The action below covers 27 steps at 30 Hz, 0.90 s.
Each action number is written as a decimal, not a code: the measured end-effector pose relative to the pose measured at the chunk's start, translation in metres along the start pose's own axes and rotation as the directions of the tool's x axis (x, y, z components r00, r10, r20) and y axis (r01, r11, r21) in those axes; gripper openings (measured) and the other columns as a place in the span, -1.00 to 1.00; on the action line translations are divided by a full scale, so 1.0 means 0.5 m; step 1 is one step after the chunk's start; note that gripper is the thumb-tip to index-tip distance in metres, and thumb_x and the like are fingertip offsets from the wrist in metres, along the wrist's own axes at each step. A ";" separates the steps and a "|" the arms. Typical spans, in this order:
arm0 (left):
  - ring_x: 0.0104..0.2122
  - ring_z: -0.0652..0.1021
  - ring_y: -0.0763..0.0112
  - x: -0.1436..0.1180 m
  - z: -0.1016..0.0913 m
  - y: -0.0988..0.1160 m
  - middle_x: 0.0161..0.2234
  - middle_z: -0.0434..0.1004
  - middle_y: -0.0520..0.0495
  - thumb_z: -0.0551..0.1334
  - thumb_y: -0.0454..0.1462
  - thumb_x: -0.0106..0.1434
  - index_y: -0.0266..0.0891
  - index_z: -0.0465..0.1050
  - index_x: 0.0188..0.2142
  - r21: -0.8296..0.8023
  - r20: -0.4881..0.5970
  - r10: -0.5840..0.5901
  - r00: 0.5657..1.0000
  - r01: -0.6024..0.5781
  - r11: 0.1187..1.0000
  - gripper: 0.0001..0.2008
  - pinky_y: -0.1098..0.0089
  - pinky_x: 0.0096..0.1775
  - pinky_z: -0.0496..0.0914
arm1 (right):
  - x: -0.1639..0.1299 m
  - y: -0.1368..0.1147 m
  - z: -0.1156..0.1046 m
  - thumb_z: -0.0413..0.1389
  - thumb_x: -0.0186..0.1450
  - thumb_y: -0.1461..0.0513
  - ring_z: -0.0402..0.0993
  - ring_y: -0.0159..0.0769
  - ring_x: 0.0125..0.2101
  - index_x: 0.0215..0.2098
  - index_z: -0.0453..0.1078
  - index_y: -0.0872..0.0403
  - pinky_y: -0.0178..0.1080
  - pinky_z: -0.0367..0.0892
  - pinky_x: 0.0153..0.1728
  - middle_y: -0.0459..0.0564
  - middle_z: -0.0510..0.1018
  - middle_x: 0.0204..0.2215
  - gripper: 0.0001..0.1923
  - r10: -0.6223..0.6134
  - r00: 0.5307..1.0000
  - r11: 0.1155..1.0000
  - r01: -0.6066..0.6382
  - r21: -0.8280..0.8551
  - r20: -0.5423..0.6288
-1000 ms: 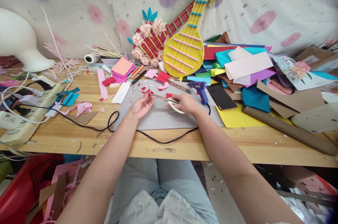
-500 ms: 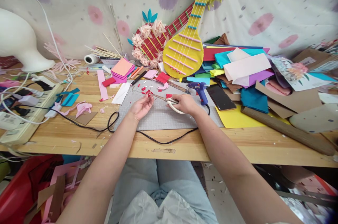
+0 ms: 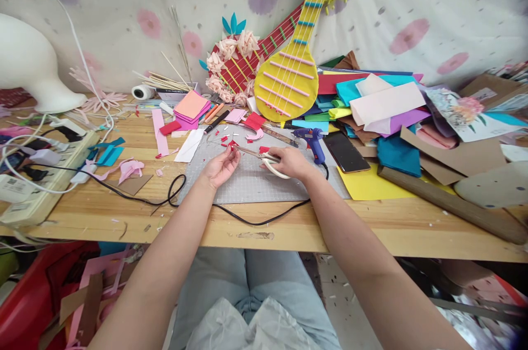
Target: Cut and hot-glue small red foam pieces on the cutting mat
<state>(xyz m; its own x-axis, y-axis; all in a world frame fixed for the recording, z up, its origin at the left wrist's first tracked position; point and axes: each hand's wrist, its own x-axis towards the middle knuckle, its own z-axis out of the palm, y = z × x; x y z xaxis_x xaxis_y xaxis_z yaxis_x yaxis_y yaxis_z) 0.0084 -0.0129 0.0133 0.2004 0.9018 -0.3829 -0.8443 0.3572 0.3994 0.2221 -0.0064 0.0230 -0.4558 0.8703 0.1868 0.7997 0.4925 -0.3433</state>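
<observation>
Over the grey cutting mat (image 3: 256, 187), my left hand (image 3: 223, 167) pinches a small red scrap (image 3: 233, 144) between thumb and fingertips. My right hand (image 3: 289, 162) is wrapped round the white handles of a pair of scissors (image 3: 275, 169). The blades point left, their tips at the red scrap by my left fingertips. Small red pieces (image 3: 264, 149) lie on the mat around the hands. A larger red square (image 3: 254, 121) and a curved pink scrap (image 3: 254, 135) lie just beyond. Whether the blades are touching the scrap is too small to tell.
A blue glue gun (image 3: 313, 143) stands right of my right hand, its black cable (image 3: 264, 223) looping along the front. Further right lie a phone (image 3: 345, 151) and piled coloured sheets (image 3: 385, 102). A yellow paper lute (image 3: 286, 83) leans at the back. A power strip (image 3: 61, 174) is left.
Hardly anything differs. The red scrap at my left fingertips has shifted slightly; both hands and the scissors stay in nearly the same place.
</observation>
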 end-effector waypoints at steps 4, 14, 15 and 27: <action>-0.43 0.50 0.59 0.000 0.002 -0.001 -0.47 0.47 -0.07 0.02 -0.44 0.25 -0.39 0.41 -0.38 0.001 -0.025 0.010 1.000 -0.010 1.000 -0.80 0.56 -0.31 0.45 | 0.000 -0.001 0.000 0.03 0.09 -0.14 0.29 -0.35 -0.49 -0.29 0.43 0.02 -0.34 0.00 -0.50 -0.05 0.52 -0.49 -0.54 -0.005 1.000 1.000 0.005 -0.003 0.006; -0.42 0.50 0.58 -0.004 0.005 -0.002 -0.47 0.47 -0.08 0.02 -0.43 0.25 -0.40 0.40 -0.39 0.001 -0.031 0.006 1.000 -0.006 1.000 -0.80 0.56 -0.30 0.45 | -0.001 -0.004 -0.002 0.04 0.09 -0.15 0.28 -0.37 -0.50 -0.31 0.43 0.02 -0.35 -0.01 -0.51 -0.08 0.50 -0.51 -0.54 0.003 1.000 1.000 -0.004 0.030 0.016; -0.42 0.50 0.58 -0.004 0.005 -0.002 -0.47 0.47 -0.08 0.02 -0.44 0.25 -0.39 0.40 -0.40 0.006 -0.034 0.012 0.999 -0.011 1.000 -0.80 0.56 -0.31 0.45 | -0.001 -0.004 -0.002 0.03 0.09 -0.15 0.28 -0.37 -0.50 -0.31 0.43 0.01 -0.35 0.00 -0.51 -0.08 0.50 -0.51 -0.54 0.003 1.000 1.000 -0.003 0.028 0.017; -0.43 0.50 0.57 0.002 -0.001 -0.005 -0.51 0.45 -0.07 0.04 -0.46 0.22 -0.40 0.40 -0.43 0.051 -0.037 0.041 0.999 -0.039 0.998 -0.81 0.54 -0.27 0.43 | -0.001 -0.008 -0.009 0.02 0.13 -0.09 0.30 -0.35 -0.50 -0.35 0.45 0.04 -0.33 -0.03 -0.50 -0.04 0.52 -0.50 -0.59 0.018 1.000 0.999 -0.018 -0.037 -0.002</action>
<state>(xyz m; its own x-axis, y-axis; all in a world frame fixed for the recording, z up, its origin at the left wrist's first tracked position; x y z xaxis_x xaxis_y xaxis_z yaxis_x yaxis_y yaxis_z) 0.0105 -0.0132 0.0113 0.1478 0.9061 -0.3965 -0.8247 0.3342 0.4563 0.2208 -0.0091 0.0284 -0.4405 0.8791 0.1822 0.8219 0.4766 -0.3119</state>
